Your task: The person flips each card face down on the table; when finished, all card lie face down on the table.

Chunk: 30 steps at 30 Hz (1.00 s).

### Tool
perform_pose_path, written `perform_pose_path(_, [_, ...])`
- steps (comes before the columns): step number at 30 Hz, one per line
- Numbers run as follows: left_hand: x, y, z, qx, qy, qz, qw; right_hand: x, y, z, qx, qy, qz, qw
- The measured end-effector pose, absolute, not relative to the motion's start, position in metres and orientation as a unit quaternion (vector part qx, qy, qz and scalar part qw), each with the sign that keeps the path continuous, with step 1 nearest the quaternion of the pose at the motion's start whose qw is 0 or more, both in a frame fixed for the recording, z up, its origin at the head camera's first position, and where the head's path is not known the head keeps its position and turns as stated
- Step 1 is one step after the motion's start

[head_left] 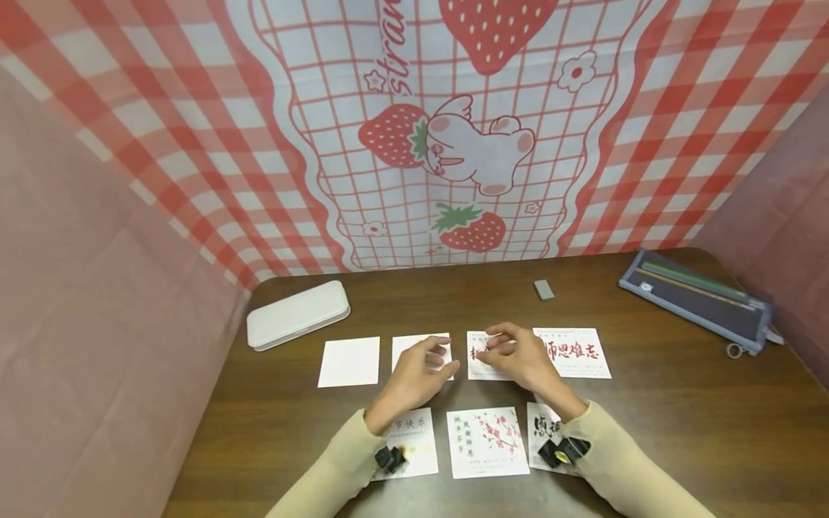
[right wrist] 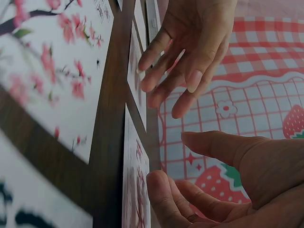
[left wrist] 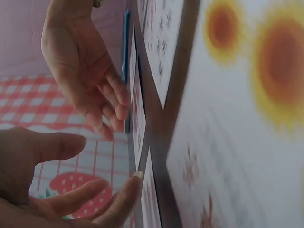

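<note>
My left hand [head_left: 414, 378] is above a white card with faint red print [head_left: 400, 349] in the back row, its fingers loosely bent and holding nothing. To its right, my right hand [head_left: 524, 360] hovers over a card with red lettering [head_left: 476, 365], thumb and fingers apart. In the right wrist view, the right fingertips [right wrist: 159, 187] come close to that card's face; whether they touch it I cannot tell. A blank white card [head_left: 350, 362] lies at the row's left end, and a card with large red characters [head_left: 573, 352] at its right end.
Nearer me lie a sunflower card [head_left: 421, 453], a pink-blossom card [head_left: 488, 442] and a card with black characters [head_left: 537, 432], partly under my wrists. Farther back are a white case [head_left: 298, 315], a small grey block [head_left: 543, 290] and a blue-edged zip pouch [head_left: 696, 298]. A strawberry-print cloth [head_left: 479, 144] hangs behind.
</note>
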<state>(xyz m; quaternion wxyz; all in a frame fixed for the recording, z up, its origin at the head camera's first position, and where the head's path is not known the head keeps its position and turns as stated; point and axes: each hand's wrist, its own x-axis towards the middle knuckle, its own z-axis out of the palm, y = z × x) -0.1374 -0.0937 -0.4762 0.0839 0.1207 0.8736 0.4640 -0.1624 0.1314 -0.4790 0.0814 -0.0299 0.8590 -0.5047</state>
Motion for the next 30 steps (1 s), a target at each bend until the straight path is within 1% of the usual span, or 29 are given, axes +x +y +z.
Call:
perform_pose_path(6, [-0.137,-0.075,-0.479,0.129,0.848,0.506,0.089,-0.153,0.154,-0.476,-0.026,0.873,-0.481,0.072])
perform_pose_path(15, [-0.137,-0.06,-0.488,0.109,0.832,0.537,0.088,-0.141,0.179,-0.477,-0.012,0.884,-0.464,0.052])
perform_pose_path(19, [-0.136,-0.058,-0.488,0.107,0.83,0.542,0.082,-0.137,0.182,-0.479,-0.008,0.884,-0.465,0.044])
perform_pose_path(26, [-0.133,-0.054,-0.485,0.093,0.831,0.54,0.096,-0.129,0.181,-0.48,-0.012,0.882,-0.469,0.039])
perform_pose_path(30, [-0.13,-0.054,-0.485,0.095,0.842,0.523,0.095,-0.127,0.179,-0.48,-0.017,0.883,-0.468,0.032])
